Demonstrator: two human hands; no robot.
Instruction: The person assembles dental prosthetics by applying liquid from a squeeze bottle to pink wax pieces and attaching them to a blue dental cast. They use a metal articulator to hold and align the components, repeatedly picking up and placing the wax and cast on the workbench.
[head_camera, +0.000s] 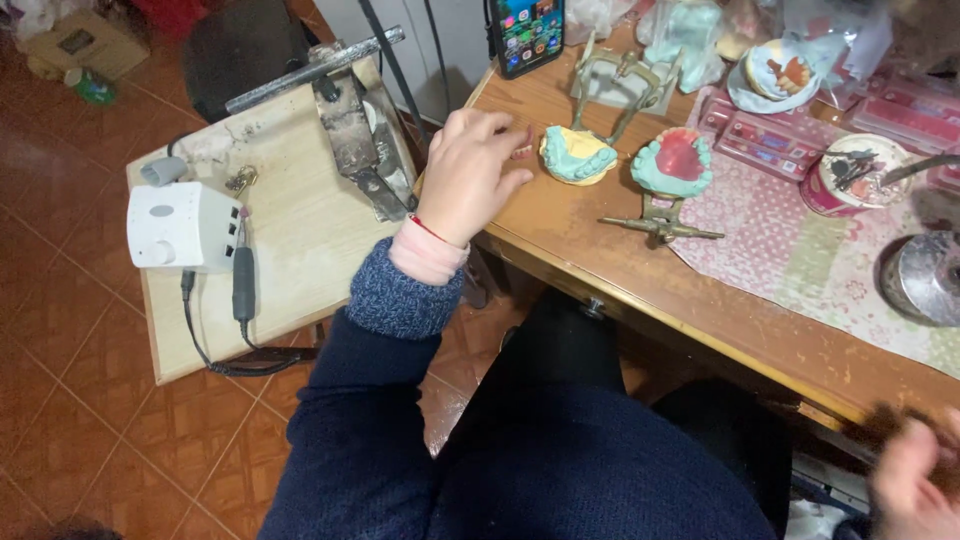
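Observation:
My left hand (470, 175) hovers over the near left corner of the wooden desk (600, 260), fingers curled around a small pink piece at the fingertips. Just right of it lies a green dental cast (578, 155) with pale teeth. A second green cast with a red wax plate (674, 162) sits on a brass articulator base (660, 225). My right hand (915, 480) is blurred at the bottom right, below the desk edge; what it holds is not visible.
A low wooden side table (290, 240) at the left carries a white motor box (180, 225), a black handpiece (243, 280) and a metal tool (355, 135). A phone (527, 35), a metal frame (615, 80), a red tin (850, 175) and a patterned cloth (800, 250) occupy the desk.

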